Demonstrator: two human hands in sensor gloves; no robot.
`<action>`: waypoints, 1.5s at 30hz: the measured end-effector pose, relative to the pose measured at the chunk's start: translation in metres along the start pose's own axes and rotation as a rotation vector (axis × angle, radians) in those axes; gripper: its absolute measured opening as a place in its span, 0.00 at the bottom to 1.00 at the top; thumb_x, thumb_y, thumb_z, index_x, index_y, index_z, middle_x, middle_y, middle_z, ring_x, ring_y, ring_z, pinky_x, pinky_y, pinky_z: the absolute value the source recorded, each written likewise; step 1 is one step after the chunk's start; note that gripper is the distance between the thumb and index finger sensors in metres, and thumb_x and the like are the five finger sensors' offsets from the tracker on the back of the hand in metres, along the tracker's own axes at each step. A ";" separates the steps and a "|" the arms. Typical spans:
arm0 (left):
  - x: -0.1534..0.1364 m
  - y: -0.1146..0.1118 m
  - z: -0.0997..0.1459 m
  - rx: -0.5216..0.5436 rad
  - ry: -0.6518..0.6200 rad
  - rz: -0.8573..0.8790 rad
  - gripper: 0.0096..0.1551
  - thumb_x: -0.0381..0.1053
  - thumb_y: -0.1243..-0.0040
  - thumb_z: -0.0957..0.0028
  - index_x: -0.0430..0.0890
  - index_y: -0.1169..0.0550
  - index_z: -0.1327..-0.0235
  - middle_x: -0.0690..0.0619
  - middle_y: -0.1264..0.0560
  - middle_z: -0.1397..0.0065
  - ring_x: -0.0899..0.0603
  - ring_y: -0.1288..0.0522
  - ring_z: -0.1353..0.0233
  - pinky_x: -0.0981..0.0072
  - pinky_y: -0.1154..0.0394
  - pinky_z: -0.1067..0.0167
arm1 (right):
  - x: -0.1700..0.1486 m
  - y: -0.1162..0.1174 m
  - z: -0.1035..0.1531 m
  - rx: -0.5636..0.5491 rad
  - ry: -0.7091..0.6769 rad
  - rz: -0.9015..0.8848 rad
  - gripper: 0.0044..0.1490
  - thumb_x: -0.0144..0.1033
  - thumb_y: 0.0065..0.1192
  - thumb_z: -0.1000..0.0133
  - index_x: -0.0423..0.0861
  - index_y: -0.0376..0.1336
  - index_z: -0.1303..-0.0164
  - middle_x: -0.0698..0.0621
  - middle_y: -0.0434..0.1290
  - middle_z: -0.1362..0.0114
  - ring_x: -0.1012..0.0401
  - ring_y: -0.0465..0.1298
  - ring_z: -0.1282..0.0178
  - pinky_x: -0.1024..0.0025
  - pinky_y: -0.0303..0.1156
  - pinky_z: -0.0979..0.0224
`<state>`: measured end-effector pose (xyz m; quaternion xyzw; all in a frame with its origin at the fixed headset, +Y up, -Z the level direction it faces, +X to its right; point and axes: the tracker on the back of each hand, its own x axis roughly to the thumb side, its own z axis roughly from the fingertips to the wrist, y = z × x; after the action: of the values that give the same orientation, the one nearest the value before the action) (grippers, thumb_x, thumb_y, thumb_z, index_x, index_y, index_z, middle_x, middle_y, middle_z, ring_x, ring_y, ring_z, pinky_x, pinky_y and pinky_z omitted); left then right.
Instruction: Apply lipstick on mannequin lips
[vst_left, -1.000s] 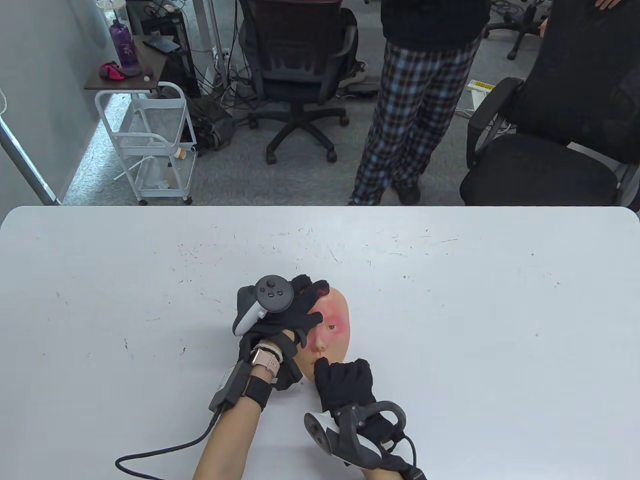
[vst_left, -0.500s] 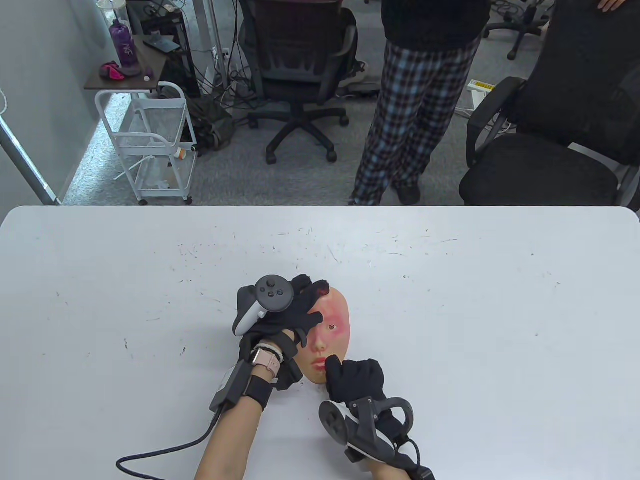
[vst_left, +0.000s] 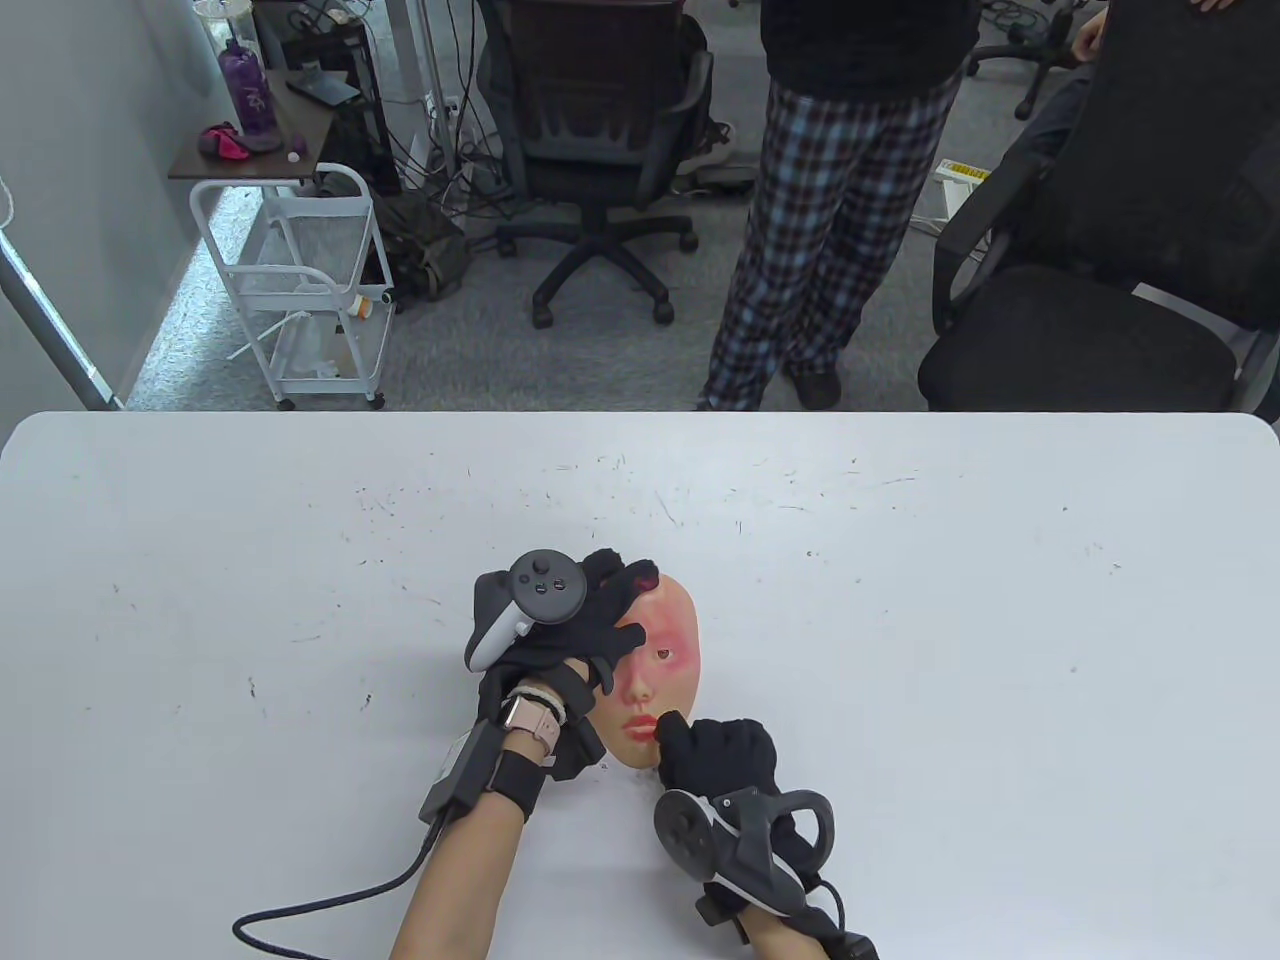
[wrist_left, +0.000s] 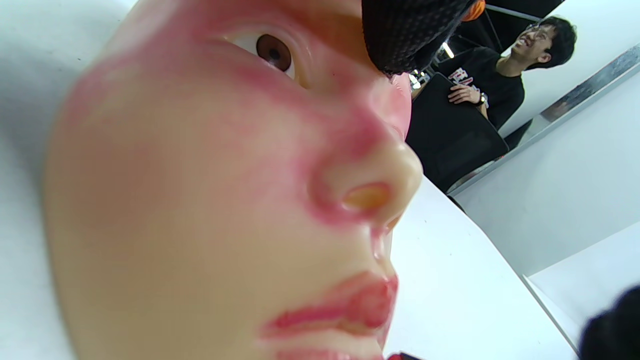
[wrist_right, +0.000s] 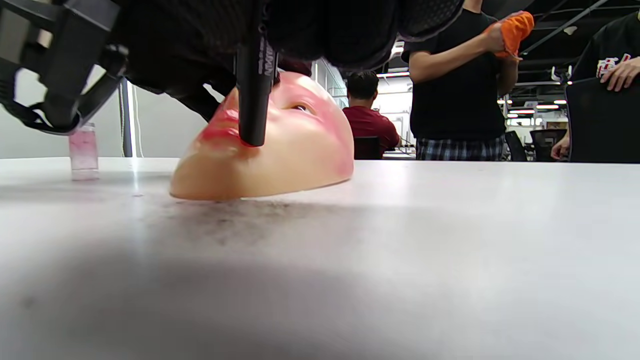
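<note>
A flesh-coloured mannequin face (vst_left: 668, 650) with red smears lies face up on the white table (vst_left: 900, 600), chin toward me. My left hand (vst_left: 575, 625) rests on its forehead and left side, one fingertip by the eye (wrist_left: 400, 40). My right hand (vst_left: 715, 755) grips a black lipstick tube (wrist_right: 254, 75) and holds its tip at the right corner of the red lips (vst_left: 640, 722). The wrist views show the lips (wrist_left: 350, 310) and the tube end against them (wrist_right: 247, 140).
A small clear pink-tinted container (wrist_right: 83, 150) stands on the table beyond the face in the right wrist view. Office chairs (vst_left: 595, 130) and a standing person in plaid trousers (vst_left: 820, 220) are past the far edge. A cable (vst_left: 330, 900) trails from my left wrist.
My right hand slid right along the mouth, from over the lips to their right corner, and its tracker turned. The lips became visible. My left hand and the face stayed still.
</note>
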<state>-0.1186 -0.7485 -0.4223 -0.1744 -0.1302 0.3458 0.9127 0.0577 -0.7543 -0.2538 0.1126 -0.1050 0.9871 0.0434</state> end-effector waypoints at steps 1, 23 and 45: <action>0.000 0.000 0.000 0.000 0.000 0.002 0.42 0.54 0.40 0.44 0.71 0.43 0.18 0.59 0.60 0.12 0.42 0.62 0.14 0.39 0.55 0.21 | -0.001 0.000 0.000 -0.009 0.005 -0.016 0.29 0.41 0.61 0.49 0.49 0.68 0.37 0.46 0.76 0.47 0.53 0.75 0.48 0.43 0.65 0.29; 0.000 0.000 0.000 -0.001 0.000 0.007 0.42 0.54 0.40 0.44 0.71 0.43 0.18 0.59 0.60 0.12 0.42 0.62 0.14 0.39 0.55 0.21 | -0.011 0.002 -0.001 0.023 0.042 -0.145 0.29 0.41 0.61 0.49 0.48 0.69 0.37 0.45 0.76 0.48 0.53 0.75 0.49 0.43 0.65 0.29; -0.001 0.000 0.000 -0.001 -0.001 0.012 0.42 0.54 0.40 0.44 0.72 0.43 0.18 0.59 0.61 0.12 0.42 0.63 0.14 0.39 0.55 0.21 | -0.011 0.003 -0.003 0.006 0.075 -0.143 0.29 0.40 0.60 0.48 0.47 0.68 0.36 0.45 0.76 0.47 0.52 0.75 0.48 0.43 0.65 0.29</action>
<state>-0.1192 -0.7492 -0.4222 -0.1753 -0.1297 0.3513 0.9105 0.0675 -0.7578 -0.2596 0.0829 -0.0919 0.9854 0.1172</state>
